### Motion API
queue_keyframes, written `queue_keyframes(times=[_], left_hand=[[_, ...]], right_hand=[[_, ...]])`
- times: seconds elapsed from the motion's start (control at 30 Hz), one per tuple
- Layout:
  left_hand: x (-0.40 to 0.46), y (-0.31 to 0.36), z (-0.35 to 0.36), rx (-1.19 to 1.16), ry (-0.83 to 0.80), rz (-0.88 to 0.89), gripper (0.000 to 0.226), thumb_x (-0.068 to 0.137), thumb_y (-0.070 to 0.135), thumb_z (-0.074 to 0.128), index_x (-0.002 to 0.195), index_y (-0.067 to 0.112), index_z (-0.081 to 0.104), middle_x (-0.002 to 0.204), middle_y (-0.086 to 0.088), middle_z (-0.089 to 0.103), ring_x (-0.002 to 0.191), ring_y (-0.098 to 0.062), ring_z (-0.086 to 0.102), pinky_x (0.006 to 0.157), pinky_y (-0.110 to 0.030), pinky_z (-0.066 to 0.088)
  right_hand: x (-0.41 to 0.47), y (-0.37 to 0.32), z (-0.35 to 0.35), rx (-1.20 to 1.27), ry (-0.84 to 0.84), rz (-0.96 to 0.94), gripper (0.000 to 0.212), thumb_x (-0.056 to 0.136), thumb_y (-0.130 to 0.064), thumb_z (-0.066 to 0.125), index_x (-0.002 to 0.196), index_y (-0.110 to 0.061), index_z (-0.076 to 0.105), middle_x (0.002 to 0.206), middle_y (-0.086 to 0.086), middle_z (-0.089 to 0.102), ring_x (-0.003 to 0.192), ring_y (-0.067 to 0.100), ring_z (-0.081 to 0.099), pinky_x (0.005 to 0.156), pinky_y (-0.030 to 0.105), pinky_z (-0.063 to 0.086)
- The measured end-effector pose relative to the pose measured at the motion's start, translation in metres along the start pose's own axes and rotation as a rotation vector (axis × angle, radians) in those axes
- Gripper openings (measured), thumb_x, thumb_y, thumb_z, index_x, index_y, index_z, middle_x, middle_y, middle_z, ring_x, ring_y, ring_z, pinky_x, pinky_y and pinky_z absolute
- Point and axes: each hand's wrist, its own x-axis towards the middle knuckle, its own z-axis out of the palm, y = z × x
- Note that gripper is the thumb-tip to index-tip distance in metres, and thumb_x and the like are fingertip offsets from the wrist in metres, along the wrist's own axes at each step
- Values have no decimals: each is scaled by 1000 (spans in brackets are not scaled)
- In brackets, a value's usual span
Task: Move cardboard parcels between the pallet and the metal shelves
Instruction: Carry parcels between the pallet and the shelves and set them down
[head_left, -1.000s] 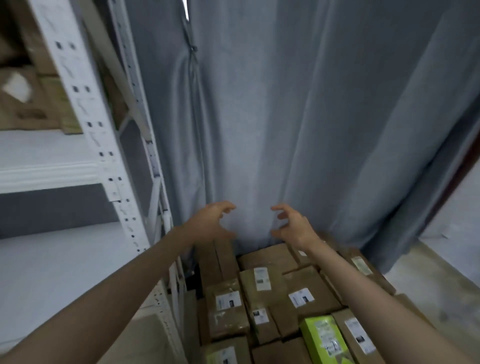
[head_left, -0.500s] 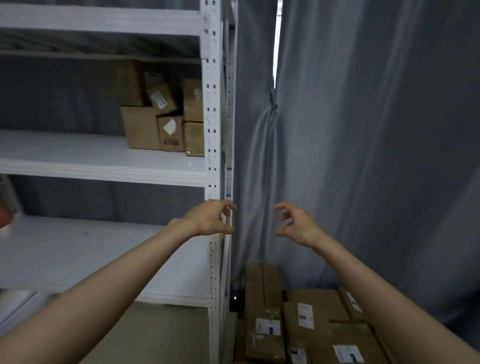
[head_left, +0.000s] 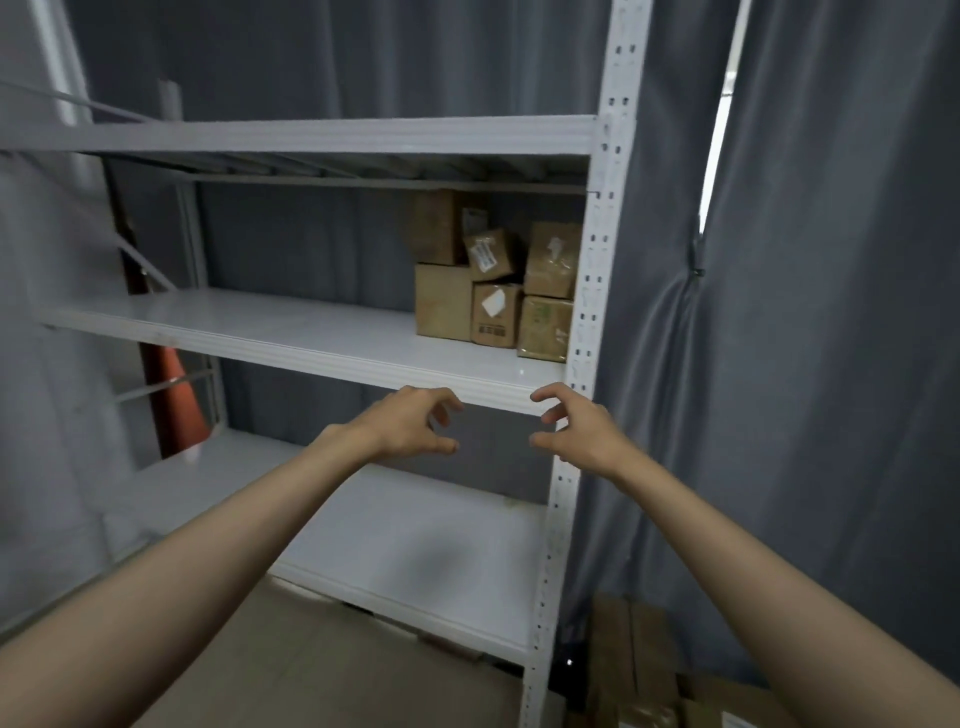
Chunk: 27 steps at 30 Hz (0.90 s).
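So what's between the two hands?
Nothing is held there. In the head view the left hand and right hand frame an empty gap, with the shelf edge behind.

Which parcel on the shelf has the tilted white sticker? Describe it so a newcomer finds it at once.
Find the white metal shelving; parcels are stacked at the right end of its middle shelf. In the bottom row, take the middle parcel, between a plain box and a greenish one. Only it has a tilted white sticker above dark print.

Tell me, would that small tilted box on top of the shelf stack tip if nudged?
Probably. The tilted box sits askew, wedged between taller neighbours, so it may slide or topple. It looks small, likely light. Its cardboard seems stiff, not floppy.
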Motion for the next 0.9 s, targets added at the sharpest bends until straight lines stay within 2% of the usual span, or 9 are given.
queue_keyframes(times=[0.13,0.3,0.53,0.7,0.9], left_hand=[[-9,-52,-36,16,48,-40,53,81,44,76,129,33,57,110,12,63,94,-8,62,93,-39,53],[-8,-120,-70,23,77,-56,53,81,43,77,128,30,59,110,10,64,90,-6,63,90,-31,52],[23,-178,-118,54,82,-15,53,82,44,76,129,31,57,113,10,64,91,-8,65,90,-37,54],[59,-194,-131,26,132,38,57,83,46,75,133,33,52,115,10,61,90,-10,66,84,-33,54],[119,-205,-143,71,164,111,62,83,44,75,138,27,50,122,4,62,93,-16,66,91,-41,54]], right_hand=[[32,-41,41,6,-11,-53,46,89,-20,71,130,-28,53,116,5,59,100,23,62,74,26,46],[72,-87,84,-2,11,-80,45,91,-24,68,132,-29,50,116,3,59,102,23,61,85,35,53],[121,-138,112,-11,85,-62,52,89,-25,69,137,-25,48,117,3,58,108,27,60,95,47,53],[151,-148,120,-36,180,-51,52,88,-25,68,136,-25,47,114,1,59,108,22,56,95,40,48],[198,-144,117,-21,270,-26,58,87,-19,70,139,-17,45,115,5,54,102,20,53,87,34,48]])
